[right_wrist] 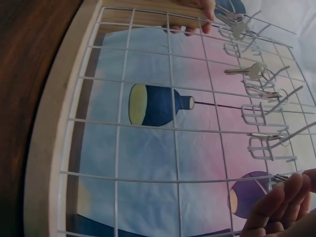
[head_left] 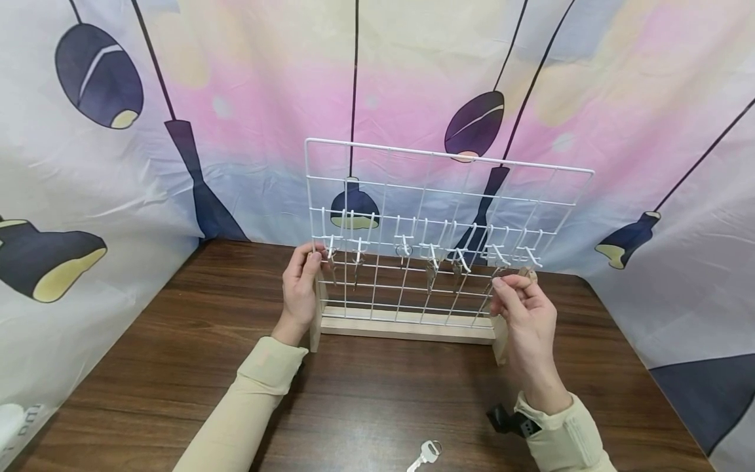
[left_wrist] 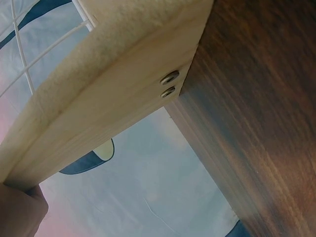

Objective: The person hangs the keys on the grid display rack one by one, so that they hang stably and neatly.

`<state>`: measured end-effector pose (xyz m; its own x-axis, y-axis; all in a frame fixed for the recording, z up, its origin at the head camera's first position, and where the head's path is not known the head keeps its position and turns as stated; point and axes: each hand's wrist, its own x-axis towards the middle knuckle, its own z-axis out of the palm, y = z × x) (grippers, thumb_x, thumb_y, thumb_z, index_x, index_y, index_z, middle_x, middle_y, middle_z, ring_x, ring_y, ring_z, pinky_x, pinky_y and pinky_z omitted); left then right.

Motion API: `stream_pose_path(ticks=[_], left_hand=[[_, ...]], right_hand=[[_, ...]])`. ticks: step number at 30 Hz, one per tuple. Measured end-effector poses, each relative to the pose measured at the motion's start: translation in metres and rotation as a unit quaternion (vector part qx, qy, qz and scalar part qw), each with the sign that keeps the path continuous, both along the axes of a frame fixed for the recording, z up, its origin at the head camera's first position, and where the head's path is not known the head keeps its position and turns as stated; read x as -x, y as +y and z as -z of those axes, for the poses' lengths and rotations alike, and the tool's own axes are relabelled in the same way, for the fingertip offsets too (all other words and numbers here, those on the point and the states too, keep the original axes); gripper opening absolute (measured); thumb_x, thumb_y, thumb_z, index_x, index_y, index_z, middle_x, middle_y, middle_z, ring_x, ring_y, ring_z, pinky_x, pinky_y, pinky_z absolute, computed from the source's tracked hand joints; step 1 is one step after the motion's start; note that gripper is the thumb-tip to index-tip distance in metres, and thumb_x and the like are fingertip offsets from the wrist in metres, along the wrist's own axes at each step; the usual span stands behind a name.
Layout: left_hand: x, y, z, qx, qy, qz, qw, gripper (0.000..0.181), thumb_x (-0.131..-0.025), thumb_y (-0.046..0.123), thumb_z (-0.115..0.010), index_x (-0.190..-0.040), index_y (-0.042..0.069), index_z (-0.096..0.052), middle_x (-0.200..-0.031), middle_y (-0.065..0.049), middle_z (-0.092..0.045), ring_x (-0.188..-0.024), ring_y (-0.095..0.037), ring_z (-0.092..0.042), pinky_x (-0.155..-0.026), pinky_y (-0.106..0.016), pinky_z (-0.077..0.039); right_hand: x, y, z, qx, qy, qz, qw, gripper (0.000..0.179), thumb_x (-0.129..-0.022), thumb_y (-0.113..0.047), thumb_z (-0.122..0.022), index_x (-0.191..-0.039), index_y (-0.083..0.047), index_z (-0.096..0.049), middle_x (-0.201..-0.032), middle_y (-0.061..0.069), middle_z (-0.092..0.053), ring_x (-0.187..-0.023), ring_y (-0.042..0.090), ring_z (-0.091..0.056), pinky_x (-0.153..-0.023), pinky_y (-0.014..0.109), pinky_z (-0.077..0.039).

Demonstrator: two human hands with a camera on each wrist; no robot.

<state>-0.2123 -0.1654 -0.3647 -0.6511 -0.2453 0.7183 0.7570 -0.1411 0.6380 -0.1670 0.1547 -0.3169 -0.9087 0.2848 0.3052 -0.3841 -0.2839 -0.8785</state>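
Note:
A white wire grid rack (head_left: pixel 407 262) stands on a wooden base, with keys hanging from several white hooks (head_left: pixel 433 252) across its middle. My left hand (head_left: pixel 301 282) grips the rack's left wooden upright, its thumb at the front; in the left wrist view part of this hand (left_wrist: pixel 22 210) shows at the upright's end (left_wrist: pixel 113 94). At the hooks on the right, my right hand (head_left: pixel 525 308) pinches a key by its head; in the right wrist view the key (right_wrist: pixel 279 178) is mostly hidden by the fingers. Whether its ring sits on the hook cannot be told.
A loose key (head_left: pixel 427 452) with a ring lies on the brown wooden table (head_left: pixel 366 393) near its front edge. A printed cloth (head_left: pixel 265 78) hangs behind the rack and along both sides. A white object (head_left: pixel 14 423) is partly visible at the far left.

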Motion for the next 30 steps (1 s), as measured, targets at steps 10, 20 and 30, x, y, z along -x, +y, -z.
stream_pose_path(ticks=[10,20,30], left_hand=[[-0.001,0.000,-0.001,0.013,-0.003,-0.011,0.9998,0.019,-0.102,0.002,-0.041,-0.108,-0.010,-0.054,-0.099,-0.007,-0.058,-0.085,-0.019,-0.057,-0.076,-0.028,-0.050],[-0.002,0.000,-0.001,0.014,-0.004,-0.012,0.9998,0.020,-0.102,0.001,-0.040,-0.108,-0.013,-0.053,-0.098,-0.006,-0.057,-0.085,-0.014,-0.056,-0.076,-0.027,-0.050],[-0.001,0.000,-0.001,0.023,-0.009,-0.018,0.9995,0.027,-0.102,0.003,-0.040,-0.109,-0.023,-0.045,-0.098,-0.007,-0.057,-0.084,-0.014,-0.057,-0.076,-0.028,-0.050]], right_hand=[[-0.007,0.000,0.016,-0.087,-0.015,-0.031,0.9956,0.006,-0.090,0.004,-0.065,-0.089,0.005,-0.059,-0.061,0.003,-0.056,-0.052,0.012,-0.052,-0.052,0.021,-0.046],[-0.014,0.001,0.039,-0.248,-0.046,-0.079,0.9644,0.013,-0.090,-0.001,-0.067,-0.092,0.008,-0.058,-0.061,0.001,-0.053,-0.055,0.011,-0.051,-0.050,0.022,-0.042],[-0.022,0.004,0.062,-0.412,-0.052,-0.252,0.8743,0.018,-0.089,-0.016,-0.071,-0.097,-0.002,-0.063,-0.080,0.004,-0.063,-0.066,0.012,-0.058,-0.060,0.026,-0.051]])
